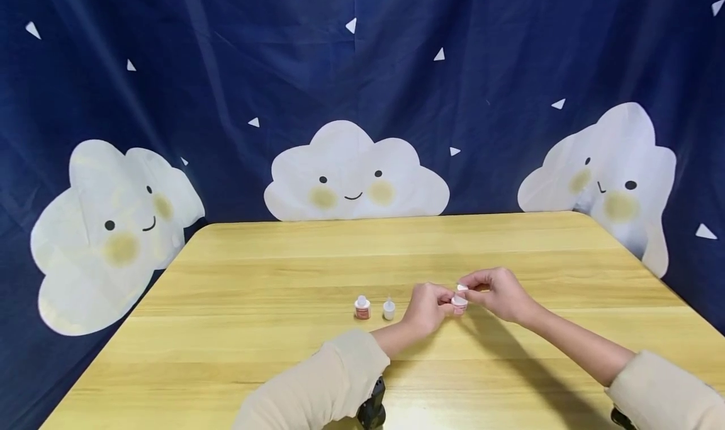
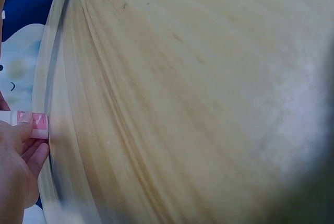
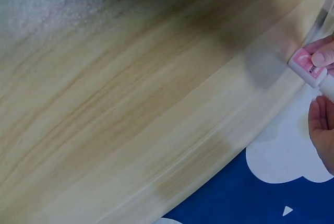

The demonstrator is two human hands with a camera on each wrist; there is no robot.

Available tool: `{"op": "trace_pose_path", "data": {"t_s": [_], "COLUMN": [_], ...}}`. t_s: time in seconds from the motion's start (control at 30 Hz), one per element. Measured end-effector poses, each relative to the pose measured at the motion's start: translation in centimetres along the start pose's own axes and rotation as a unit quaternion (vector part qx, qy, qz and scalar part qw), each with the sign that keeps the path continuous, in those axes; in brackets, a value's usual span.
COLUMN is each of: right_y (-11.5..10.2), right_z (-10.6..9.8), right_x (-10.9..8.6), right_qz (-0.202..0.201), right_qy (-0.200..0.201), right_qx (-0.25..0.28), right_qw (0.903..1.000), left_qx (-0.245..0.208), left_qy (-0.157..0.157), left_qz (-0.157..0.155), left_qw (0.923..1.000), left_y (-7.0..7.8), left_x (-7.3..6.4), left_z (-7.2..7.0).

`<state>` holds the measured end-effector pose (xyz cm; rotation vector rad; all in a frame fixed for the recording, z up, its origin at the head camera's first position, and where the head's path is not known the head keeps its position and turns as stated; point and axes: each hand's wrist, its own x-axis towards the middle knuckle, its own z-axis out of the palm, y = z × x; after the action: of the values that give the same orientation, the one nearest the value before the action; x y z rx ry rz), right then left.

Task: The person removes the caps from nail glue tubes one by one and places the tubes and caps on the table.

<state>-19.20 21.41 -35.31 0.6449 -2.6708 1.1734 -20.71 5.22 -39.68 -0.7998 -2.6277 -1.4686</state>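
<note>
My left hand grips a small white bottle with a pink label by its side, low over the table. In the left wrist view the thumb lies across the label of the bottle. My right hand pinches a small white cap at the bottle's top. In the right wrist view the white cap sits at the neck end of the bottle, partly cut off by the frame edge.
To the left of the hands stands a second small bottle with a red label and white top. Beside it is a small white cap-like piece with a thin clear tip. Both stand on the wooden table, before a blue cloud-patterned curtain.
</note>
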Motion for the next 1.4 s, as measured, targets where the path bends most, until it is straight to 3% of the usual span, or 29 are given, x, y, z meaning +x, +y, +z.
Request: {"op": "trace_pose_path", "data": {"t_s": [0.2,0.33,0.7,0.8,1.1,1.4], "right_y": [0.0,0.1,0.0,0.0,-0.2,-0.1], "right_z": [-0.2,-0.2,1.3,1.5,1.1,0.5], "right_x": [0.1,0.1,-0.7,-0.7,-0.2,0.1], "right_qz": [0.011,0.006,0.014,0.014,0.031,0.011], "right_qy": [-0.037,-0.037,0.088,0.1,0.072,0.041], "right_qx": [0.017,0.028,-0.008,-0.024,-0.019,-0.018], "right_qw": [0.9991,0.9989,0.996,0.9946,0.9967,0.9989], "left_qx": [0.007,0.005,-0.018,-0.022,-0.013,-0.021], "left_qy": [0.0,0.004,-0.002,-0.003,-0.002,-0.007], "left_qz": [-0.001,0.0,0.004,0.005,0.014,0.003], "left_qw": [1.0,1.0,0.9998,0.9997,0.9998,0.9998], "left_y": [-0.2,-0.1,0.2,0.2,-0.3,-0.2], "left_x": [-0.1,-0.1,0.1,0.1,0.1,0.1], "left_z": [0.0,0.0,0.1,0.0,-0.1,-0.2]}}
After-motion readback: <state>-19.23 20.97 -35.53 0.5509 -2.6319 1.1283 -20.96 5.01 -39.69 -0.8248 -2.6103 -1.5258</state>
